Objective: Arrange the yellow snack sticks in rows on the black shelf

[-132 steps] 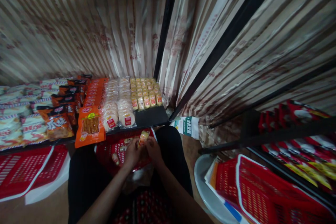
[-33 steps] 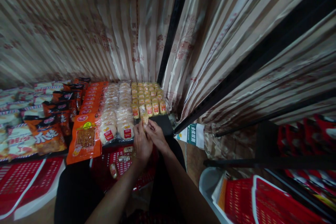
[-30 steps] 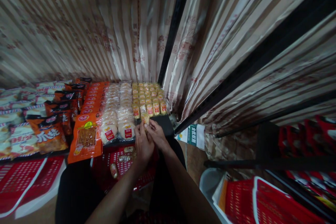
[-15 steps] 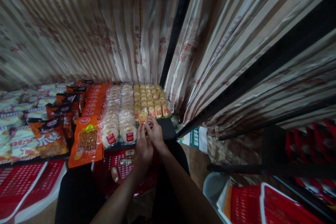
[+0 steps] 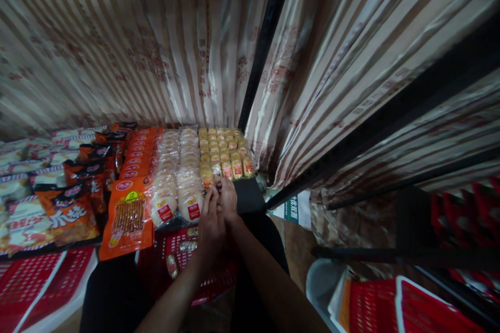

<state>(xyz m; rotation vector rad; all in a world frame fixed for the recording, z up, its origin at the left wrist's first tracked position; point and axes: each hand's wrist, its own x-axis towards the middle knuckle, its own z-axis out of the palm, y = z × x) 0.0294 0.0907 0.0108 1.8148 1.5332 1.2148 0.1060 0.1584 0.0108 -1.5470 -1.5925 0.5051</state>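
My left hand (image 5: 210,221) and my right hand (image 5: 227,199) are close together at the front edge of the shelf, fingers bent inward and fingertips nearly meeting. A small silvery wrapped packet (image 5: 217,169) shows just beyond the right fingertips and seems to be in their grip; its lower part is hidden. What the left fingers pinch, if anything, is covered. Rows of small yellow wrapped packets (image 5: 236,168) with red labels stand just beyond. Left of them are clear-wrapped round pale cakes (image 5: 194,209) with red labels. Below, a red basket (image 5: 213,286) between my knees holds several loose small packets (image 5: 188,245).
Orange snack bags (image 5: 128,218), orange-black bags (image 5: 68,216) and white bags (image 5: 29,218) fill the shelf leftward. A black post (image 5: 265,41) and striped curtain (image 5: 164,47) rise behind. Another red basket (image 5: 35,281) lies lower left, one more (image 5: 375,304) lower right.
Both hands have drawn slightly down and toward me. The yellow face of the packet at my fingertips no longer shows; a silvery one appears there. The view has shifted slightly.
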